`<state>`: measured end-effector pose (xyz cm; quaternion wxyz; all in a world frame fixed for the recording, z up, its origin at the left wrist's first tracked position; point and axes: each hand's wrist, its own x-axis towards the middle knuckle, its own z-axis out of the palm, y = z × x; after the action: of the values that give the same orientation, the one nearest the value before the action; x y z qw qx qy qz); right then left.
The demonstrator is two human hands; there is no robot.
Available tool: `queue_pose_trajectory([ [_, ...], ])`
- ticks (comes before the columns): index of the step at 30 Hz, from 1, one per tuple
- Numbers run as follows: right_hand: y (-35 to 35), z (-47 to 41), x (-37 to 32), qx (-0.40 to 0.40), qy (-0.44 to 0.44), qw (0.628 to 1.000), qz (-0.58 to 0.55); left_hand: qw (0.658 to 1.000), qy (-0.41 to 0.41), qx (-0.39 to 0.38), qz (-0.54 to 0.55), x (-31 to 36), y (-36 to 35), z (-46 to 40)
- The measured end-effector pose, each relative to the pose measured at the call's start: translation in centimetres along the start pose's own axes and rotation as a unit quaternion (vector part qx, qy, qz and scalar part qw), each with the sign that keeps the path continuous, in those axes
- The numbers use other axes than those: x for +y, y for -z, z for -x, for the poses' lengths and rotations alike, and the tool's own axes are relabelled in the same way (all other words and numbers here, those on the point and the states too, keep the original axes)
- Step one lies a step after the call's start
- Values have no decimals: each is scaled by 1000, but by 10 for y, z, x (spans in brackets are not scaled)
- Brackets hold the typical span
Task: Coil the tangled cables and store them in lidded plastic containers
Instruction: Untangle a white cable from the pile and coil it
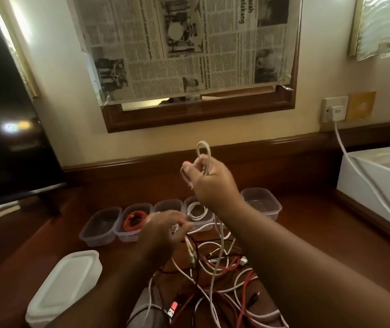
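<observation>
I see my right hand (209, 179) raised above the table (35, 261), its fingers curled round a smooth cream cable (204, 152) that arches into a narrow loop above the knuckles and hangs down past the wrist. My left hand (163, 229) sits lower and nearer to me, fingertips pinching strands of the same pale cable just above the tangle (217, 275); the hand is blurred, so I cannot tell exactly how many strands it holds.

The tangle lies below both hands on the dark polished wood: thin round white, red and black cords crossing one another, with a red plug (174, 305) and a small black connector (255, 297) among them.

Beyond the left hand stands a row of clear, round-cornered plastic tubs, all without lids. The leftmost tub (99, 227) looks dark inside; the next one (133, 221) holds a coiled red cord (134, 218); another tub (168, 205) is half hidden by the left hand; under the right wrist a tub (200, 213) holds a coiled white cord (197, 209); to the right of that wrist is one more clear tub (261, 202).

Left of my left forearm rests a stack of frosted white lids (64, 287), rectangular with rounded corners.
</observation>
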<state>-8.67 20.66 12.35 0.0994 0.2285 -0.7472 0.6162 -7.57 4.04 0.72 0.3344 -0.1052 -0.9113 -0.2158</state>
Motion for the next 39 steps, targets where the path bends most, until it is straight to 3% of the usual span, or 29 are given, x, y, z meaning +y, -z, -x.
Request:
queue_pose_trajectory([
  [2, 4, -1, -12, -6, -4, 999, -38, 999, 23, -17, 28, -4, -3, 7],
  [4, 4, 2, -16, -49, -10, 999, 1, 988, 100, 1, 118, 4, 1, 6],
  [7, 0, 10, -13, -69, -7, 997, 42, 934, 211, 30, 285, 25, 20, -2],
  [10, -1, 17, -18, -47, -2, 999, -2, 893, 217, -25, 394, 41, 38, -7],
  [12, 0, 22, -29, -17, 3, 999, -51, 862, 207, -102, 451, 55, 46, -3],
  [16, 10, 31, -55, 29, 20, 984, -172, 836, 141, -266, 458, 90, 55, 21],
  [21, 26, 45, -73, 83, 32, 963, -254, 833, 169, -281, 445, 101, 56, 51],
  [25, 39, 60, -87, 106, 83, 955, -263, 861, 149, -361, 326, 93, 45, 76],
  [28, 44, 71, -82, 74, 106, 978, -162, 878, 157, -326, 315, 93, 41, 83],
  [31, 49, 86, -72, 12, 82, 994, 74, 885, 215, -206, 358, 103, 48, 72],
  [34, 52, 101, -64, -65, 82, 965, 241, 859, 298, -89, 406, 112, 64, 53],
  [39, 46, 114, -52, -107, 67, 935, 331, 808, 355, -45, 469, 127, 89, 18],
])
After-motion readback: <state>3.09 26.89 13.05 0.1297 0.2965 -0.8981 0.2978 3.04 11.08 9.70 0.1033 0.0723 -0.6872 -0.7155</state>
